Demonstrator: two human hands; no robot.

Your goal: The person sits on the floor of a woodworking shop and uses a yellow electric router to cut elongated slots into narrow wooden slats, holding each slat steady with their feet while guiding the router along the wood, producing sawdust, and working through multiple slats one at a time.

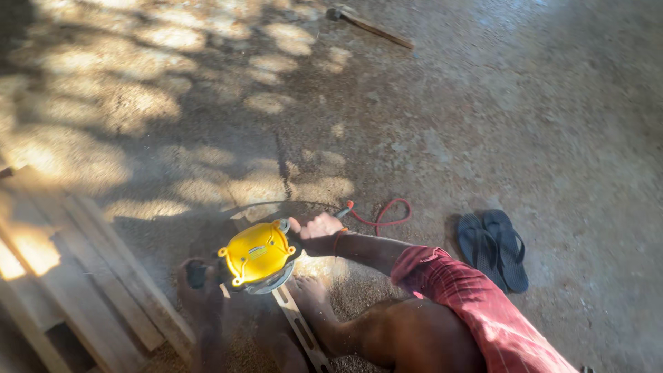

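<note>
Right hand, fingers wrapped tight round the handle of the yellow circular saw, which sits on a narrow wooden strip on the sawdust-strewn floor. Left hand out of sight, its grip unknowable. A bare foot rests right beside the blade: one slip risks a cut. The red cord loops close behind; boards lie left, sandals right.
</note>
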